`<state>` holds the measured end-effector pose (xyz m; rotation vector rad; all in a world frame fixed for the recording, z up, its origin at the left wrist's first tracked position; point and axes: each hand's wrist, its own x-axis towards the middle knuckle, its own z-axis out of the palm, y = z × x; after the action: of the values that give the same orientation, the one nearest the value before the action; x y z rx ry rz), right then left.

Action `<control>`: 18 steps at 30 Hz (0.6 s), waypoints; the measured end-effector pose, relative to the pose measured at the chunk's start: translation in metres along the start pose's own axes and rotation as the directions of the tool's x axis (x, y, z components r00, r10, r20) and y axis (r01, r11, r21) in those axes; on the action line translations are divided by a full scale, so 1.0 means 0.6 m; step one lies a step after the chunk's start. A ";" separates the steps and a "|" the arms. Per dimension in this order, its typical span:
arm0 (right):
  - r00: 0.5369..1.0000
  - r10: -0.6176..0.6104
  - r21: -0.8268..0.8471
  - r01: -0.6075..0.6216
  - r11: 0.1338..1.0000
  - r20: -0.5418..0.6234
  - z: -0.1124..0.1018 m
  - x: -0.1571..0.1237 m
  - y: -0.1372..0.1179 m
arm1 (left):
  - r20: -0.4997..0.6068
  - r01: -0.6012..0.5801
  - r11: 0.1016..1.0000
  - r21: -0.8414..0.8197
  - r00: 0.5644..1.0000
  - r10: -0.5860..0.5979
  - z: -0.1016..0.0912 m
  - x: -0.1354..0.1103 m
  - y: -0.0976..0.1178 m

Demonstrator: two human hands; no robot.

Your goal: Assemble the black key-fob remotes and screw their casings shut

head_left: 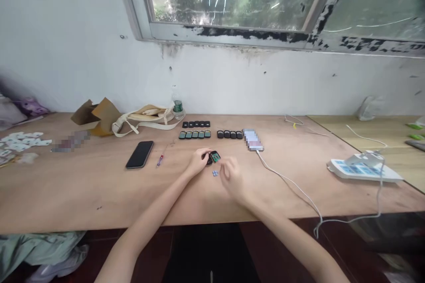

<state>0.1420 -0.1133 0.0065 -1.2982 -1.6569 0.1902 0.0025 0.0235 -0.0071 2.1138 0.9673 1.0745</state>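
Note:
My left hand [200,161] is closed on a small opened black case, gripping it near the middle of the table. A green circuit board [215,156] shows in the part of the case tilted to the right. Just right of it is my right hand [232,176], its fingers curled in a pinch; anything between the fingertips is too small to make out. On the wood between the hands lie small blue-and-silver pieces [215,173]. Behind the hands, small black cases [196,124] stand in a row, with green-faced cases [195,135] in front and more black cases [229,134] to the right.
A dark phone [140,154] and a thin screwdriver-like tool [160,160] lie left. To the right, a lit phone [252,139] trails a white cable [288,179] towards a power strip [363,170]. A cloth bag [149,112], bottle [178,108] and paper bag [99,115] stand behind.

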 end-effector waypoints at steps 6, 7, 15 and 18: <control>0.650 -0.146 -0.097 0.323 0.941 0.746 0.035 -0.268 -0.045 | -0.020 -0.021 1.000 0.018 1.000 0.021 -0.002 0.000 0.004; 0.567 -0.066 -0.139 0.310 0.940 0.821 0.044 -0.292 -0.037 | -0.022 -0.020 1.000 0.020 1.000 0.021 -0.002 0.000 0.004; 0.460 0.077 -0.248 0.323 0.913 0.884 0.089 -0.358 -0.016 | -0.021 -0.008 1.000 0.021 1.000 0.009 -0.001 0.000 0.003; 0.436 0.132 -0.295 0.332 0.896 0.890 0.098 -0.364 -0.040 | -0.019 -0.002 1.000 0.023 1.000 0.003 -0.001 0.001 0.002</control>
<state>0.0697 -0.2749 -0.1359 -1.5222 -2.8566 0.5466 0.0029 0.0232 -0.0058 2.1274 0.9906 1.0909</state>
